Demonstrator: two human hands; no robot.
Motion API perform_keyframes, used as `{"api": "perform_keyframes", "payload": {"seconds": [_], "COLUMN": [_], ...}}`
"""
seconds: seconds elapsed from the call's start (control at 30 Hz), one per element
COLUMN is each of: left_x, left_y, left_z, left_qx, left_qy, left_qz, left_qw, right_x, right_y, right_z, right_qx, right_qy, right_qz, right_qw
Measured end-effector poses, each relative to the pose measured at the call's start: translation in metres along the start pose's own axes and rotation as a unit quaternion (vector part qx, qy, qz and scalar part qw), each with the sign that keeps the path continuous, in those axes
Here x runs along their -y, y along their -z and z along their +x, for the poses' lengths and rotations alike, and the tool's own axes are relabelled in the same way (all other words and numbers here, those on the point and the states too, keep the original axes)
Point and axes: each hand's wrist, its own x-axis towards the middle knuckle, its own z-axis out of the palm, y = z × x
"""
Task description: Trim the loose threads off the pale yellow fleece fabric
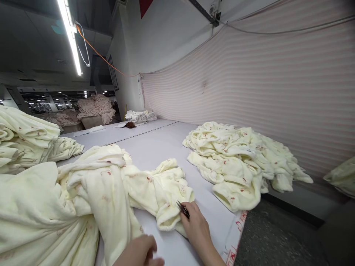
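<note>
You are pressing your right hand (197, 226) against the near end of the cream fleece garment (155, 188) that is lying across the grey table (155, 147), and you are holding a small pair of dark snips (183, 209) in that hand, the blades pointing into the rolled edge of the fabric. The fingers are curling around the tool, so the hand is closed on it rather than on the cloth; that hold is probably keeping the blades right at the hem where loose threads would be sitting. Your left hand (141, 253) is hovering low at the near edge of the view, fingers loosely bent (it is blurred, so I cannot tell whether it is pinching anything); it is lying just beside the fold of fabric that is draping toward you.

The garment is looking soft and thick, pale yellow with small reddish printed marks, and it is bunching into deep folds from the near left, where a larger mass of it (41, 214) is filling the corner, out to the rounded end under your right hand. A finished-looking heap of the same fleece pieces (241, 162) is sitting to the far right, well apart, beside the striped pink fabric wall (277, 85). Another stack (24, 136) is resting at the far left.
</note>
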Motion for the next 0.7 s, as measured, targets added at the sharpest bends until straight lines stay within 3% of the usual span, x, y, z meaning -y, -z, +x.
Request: {"api": "perform_keyframes", "payload": {"seconds": [0.1, 0.27, 0.33, 0.47, 0.6, 0.7], "left_x": [-0.019, -0.021, -0.019, -0.019, -0.022, -0.023], "left_y": [-0.007, -0.039, -0.047, -0.047, -0.042, -0.039], "left_z": [0.025, 0.051, 0.051, 0.043, 0.034, 0.029], "left_qx": [-0.121, -0.085, -0.088, -0.103, -0.121, -0.145], "left_qy": [0.041, 0.091, 0.089, 0.059, 0.044, 0.059], "left_qz": [-0.157, -0.354, -0.463, -0.672, -0.717, -0.748], "left_qw": [0.979, 0.927, 0.878, 0.731, 0.685, 0.645], "right_x": [0.005, 0.008, 0.008, 0.013, 0.026, 0.033], "right_y": [0.004, 0.014, 0.014, 0.011, 0.015, 0.020], "right_z": [0.003, -0.007, -0.010, -0.012, -0.015, -0.019], "right_qx": [0.008, 0.016, 0.000, -0.054, -0.080, -0.047], "right_qy": [0.022, 0.056, 0.067, 0.098, 0.155, 0.158], "right_qz": [0.013, 0.032, 0.031, 0.003, -0.074, -0.142], "right_qw": [1.000, 0.998, 0.997, 0.994, 0.982, 0.976]}}
